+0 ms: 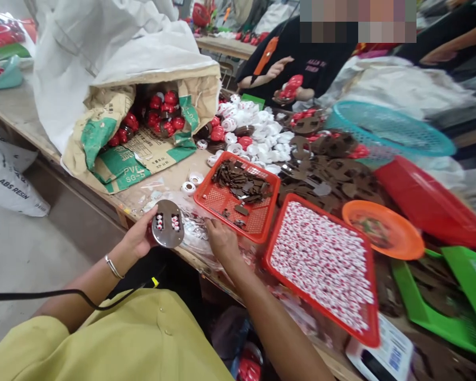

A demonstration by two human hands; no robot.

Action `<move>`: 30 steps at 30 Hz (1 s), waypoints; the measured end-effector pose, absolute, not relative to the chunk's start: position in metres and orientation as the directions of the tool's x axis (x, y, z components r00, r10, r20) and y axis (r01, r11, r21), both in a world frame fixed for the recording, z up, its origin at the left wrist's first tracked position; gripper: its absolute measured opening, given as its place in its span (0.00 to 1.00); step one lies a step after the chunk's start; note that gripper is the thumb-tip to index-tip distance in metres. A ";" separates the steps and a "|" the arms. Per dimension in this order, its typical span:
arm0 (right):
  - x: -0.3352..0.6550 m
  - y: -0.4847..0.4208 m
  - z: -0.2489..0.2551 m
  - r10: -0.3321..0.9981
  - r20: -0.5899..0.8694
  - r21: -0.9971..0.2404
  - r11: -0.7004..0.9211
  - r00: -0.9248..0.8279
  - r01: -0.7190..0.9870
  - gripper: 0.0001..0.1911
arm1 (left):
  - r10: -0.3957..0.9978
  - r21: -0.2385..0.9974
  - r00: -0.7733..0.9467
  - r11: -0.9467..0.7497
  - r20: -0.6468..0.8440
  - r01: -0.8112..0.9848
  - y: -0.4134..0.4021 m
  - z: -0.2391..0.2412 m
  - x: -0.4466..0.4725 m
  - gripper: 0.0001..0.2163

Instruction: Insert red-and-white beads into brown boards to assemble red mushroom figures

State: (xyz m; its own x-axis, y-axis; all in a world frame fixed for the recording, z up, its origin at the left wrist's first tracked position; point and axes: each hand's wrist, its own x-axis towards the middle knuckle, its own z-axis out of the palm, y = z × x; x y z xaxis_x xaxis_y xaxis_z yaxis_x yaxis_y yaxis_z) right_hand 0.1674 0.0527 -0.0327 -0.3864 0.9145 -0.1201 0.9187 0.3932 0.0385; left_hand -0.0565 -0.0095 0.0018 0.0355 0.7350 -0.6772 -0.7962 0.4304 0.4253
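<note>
My left hand (142, 233) is closed around a round, shiny brown plastic part (167, 224), its flat face turned up. Two slots in that face hold small white pieces with red marks. Just in front of a red basket (200, 197), my right hand (222, 242) is lowered to the table with its fingers curled down. Whatever its fingertips hold is hidden. Beside it lie small clear and whitish bits (194, 232). Thin dark brown plates (241, 182) fill the back of the basket.
A red tray (266, 259) of small white-and-red pieces stands to the right. Behind are white parts (262, 132), brown parts (325, 177), and a sack (143, 159) with red-and-brown assemblies. An orange plate (414, 241) and green bins (412, 296) sit farther right. A co-worker (321, 63) holds a red part opposite.
</note>
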 end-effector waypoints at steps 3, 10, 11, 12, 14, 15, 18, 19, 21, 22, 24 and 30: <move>0.172 0.046 -0.033 0.880 0.113 -0.164 0.475 -0.462 0.864 0.18 | 0.739 0.421 0.054 0.441 -0.671 -0.793 -0.009 -0.003 -0.054 0.17; 0.152 0.016 0.010 0.772 0.493 -0.567 0.635 -0.401 0.525 0.09 | 0.740 0.397 0.175 0.526 -0.649 -0.752 -0.015 -0.012 -0.037 0.16; 0.147 0.014 0.016 0.748 0.503 -0.556 0.663 -0.433 0.501 0.10 | 0.732 0.385 0.202 0.548 -0.651 -0.743 -0.016 -0.012 -0.034 0.15; 0.143 0.012 0.021 0.725 0.504 -0.536 0.689 -0.470 0.488 0.11 | 0.725 0.375 0.223 0.563 -0.651 -0.737 -0.016 -0.013 -0.031 0.14; 0.137 0.010 0.026 0.695 0.484 -0.496 0.718 -0.532 0.487 0.14 | 0.719 0.371 0.239 0.578 -0.652 -0.727 -0.017 -0.013 -0.028 0.13; 0.135 0.010 0.027 0.687 0.465 -0.484 0.726 -0.559 0.489 0.16 | 0.716 0.373 0.241 0.584 -0.655 -0.721 -0.018 -0.013 -0.026 0.13; 0.130 0.009 0.021 0.665 0.418 -0.475 0.741 -0.619 0.475 0.19 | 0.694 0.364 0.245 0.605 -0.677 -0.708 -0.018 -0.011 -0.023 0.13; 0.128 0.008 0.018 0.667 0.411 -0.476 0.738 -0.621 0.478 0.20 | 0.683 0.350 0.252 0.612 -0.685 -0.709 -0.018 -0.009 -0.021 0.14; 0.120 0.003 0.009 0.691 0.397 -0.474 0.718 -0.605 0.509 0.24 | 0.659 0.315 0.270 0.627 -0.702 -0.713 -0.018 -0.005 -0.019 0.15; 0.116 0.000 0.005 0.709 0.385 -0.471 0.702 -0.591 0.535 0.25 | 0.650 0.300 0.276 0.632 -0.708 -0.715 -0.018 -0.003 -0.017 0.16; 0.108 -0.007 0.000 0.739 0.351 -0.462 0.671 -0.576 0.580 0.27 | 0.641 0.287 0.277 0.631 -0.716 -0.721 -0.017 -0.002 -0.015 0.17; 0.116 -0.012 0.024 0.729 0.386 -0.445 0.684 -0.565 0.578 0.25 | 0.666 0.272 0.291 0.607 -0.687 -0.747 -0.016 -0.005 -0.016 0.16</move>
